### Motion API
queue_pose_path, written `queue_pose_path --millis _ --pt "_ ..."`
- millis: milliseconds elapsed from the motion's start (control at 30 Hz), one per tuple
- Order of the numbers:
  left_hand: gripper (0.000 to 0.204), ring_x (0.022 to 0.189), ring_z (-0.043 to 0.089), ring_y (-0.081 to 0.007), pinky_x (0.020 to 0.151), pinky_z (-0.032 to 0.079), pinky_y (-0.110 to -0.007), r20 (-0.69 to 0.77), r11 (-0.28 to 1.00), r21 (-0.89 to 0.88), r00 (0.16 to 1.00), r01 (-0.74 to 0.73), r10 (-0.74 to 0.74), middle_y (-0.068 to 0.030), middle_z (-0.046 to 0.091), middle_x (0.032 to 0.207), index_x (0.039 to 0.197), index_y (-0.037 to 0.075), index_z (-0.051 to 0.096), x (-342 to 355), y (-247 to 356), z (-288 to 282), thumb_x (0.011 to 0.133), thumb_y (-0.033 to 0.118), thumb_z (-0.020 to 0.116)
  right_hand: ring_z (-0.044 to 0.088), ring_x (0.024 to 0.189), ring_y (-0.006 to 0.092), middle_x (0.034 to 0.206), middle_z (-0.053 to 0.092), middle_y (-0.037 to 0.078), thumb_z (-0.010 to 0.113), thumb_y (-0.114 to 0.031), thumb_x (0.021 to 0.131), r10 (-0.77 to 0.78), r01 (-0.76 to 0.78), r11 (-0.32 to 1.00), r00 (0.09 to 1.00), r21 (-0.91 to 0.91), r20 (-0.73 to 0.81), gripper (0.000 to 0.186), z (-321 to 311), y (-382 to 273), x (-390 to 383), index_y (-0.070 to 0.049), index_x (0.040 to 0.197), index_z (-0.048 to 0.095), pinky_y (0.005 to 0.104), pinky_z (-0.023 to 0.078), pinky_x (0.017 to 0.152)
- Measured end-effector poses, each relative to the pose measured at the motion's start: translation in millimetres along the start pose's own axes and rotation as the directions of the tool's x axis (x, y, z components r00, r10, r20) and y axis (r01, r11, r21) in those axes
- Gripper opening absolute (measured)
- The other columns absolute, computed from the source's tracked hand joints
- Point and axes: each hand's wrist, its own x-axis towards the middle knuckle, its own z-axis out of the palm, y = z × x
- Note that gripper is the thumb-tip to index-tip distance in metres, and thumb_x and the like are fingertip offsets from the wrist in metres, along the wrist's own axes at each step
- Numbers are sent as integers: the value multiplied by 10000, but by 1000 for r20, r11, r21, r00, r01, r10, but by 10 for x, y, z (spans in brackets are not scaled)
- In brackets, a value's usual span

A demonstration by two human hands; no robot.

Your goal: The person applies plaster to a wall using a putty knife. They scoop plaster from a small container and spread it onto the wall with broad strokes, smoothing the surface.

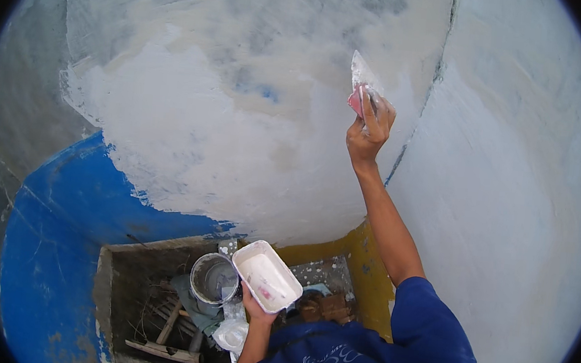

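Note:
Raised before the wall near its corner, my right hand (369, 130) is closed around a putty knife (364, 72), whose pale blade is smeared with white and whose visible handle part is pinkish red. Whether the blade touches the wall (179, 109) I cannot tell. Low in the middle, my left hand (256, 308) grips a white rectangular tub (256, 254) by its near end. White residue and a pink smear lie inside the tub. White filler covers much of the wall in uneven patches, with grey showing above and blue paint at lower left.
Beside the tub stands a round bucket (214, 278) with greyish contents. Below it, a concrete-edged recess (106, 283) holds scrap wood (165, 352) and a grey-green cloth (191, 304). A crumpled white plastic bag (231, 335) lies near my left forearm. The right wall (505, 179) meets the other at a dark crack.

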Motion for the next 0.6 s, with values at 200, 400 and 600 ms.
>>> queue_pose_path --millis 200,400,600 --pt "703 1288 512 -374 1066 406 -594 19 999 30 999 30 -31 -117 502 1439 1493 148 381 -5 -11 140 970 617 393 481 1176 336 1270 582 117 597 171 696 -68 58 997 974 53 215 634 211 147 -422 -121 1252 686 423 394 1030" --pt "701 1302 496 -368 1079 393 -591 32 998 68 999 10 -12 -112 478 1458 1500 150 365 23 -3 22 971 608 403 606 1014 348 1077 681 138 596 155 746 -147 146 983 989 112 4 482 -268 174 56 1 1195 681 427 479 932" --pt "699 1296 501 -367 1079 395 -584 17 999 53 1000 -2 1 -115 484 1451 1496 147 370 24 -51 60 972 608 403 596 1049 326 1109 663 110 625 126 771 -99 97 988 995 -118 -16 490 -268 757 806 -71 1217 676 418 473 911"
